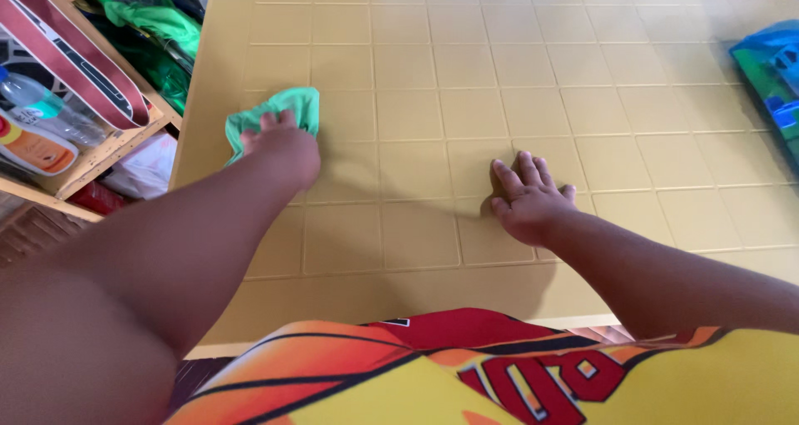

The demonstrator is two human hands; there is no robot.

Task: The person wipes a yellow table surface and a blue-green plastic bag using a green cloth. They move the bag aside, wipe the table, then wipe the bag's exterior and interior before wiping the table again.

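Note:
My left hand (281,150) presses a crumpled green cloth (287,109) onto the yellow squared tabletop (499,59), near the table's left edge. The cloth sticks out beyond my fingers. My right hand (526,196) lies flat on the tabletop with its fingers spread, palm down, holding nothing, about a third of the table's width to the right of the cloth.
Left of the table stands a wooden shelf (108,146) with a plastic bottle (42,109), an orange-labelled container (33,146) and a white bag (146,167). Green fabric (154,21) lies behind it. A blue and green package (770,75) sits at the table's right edge.

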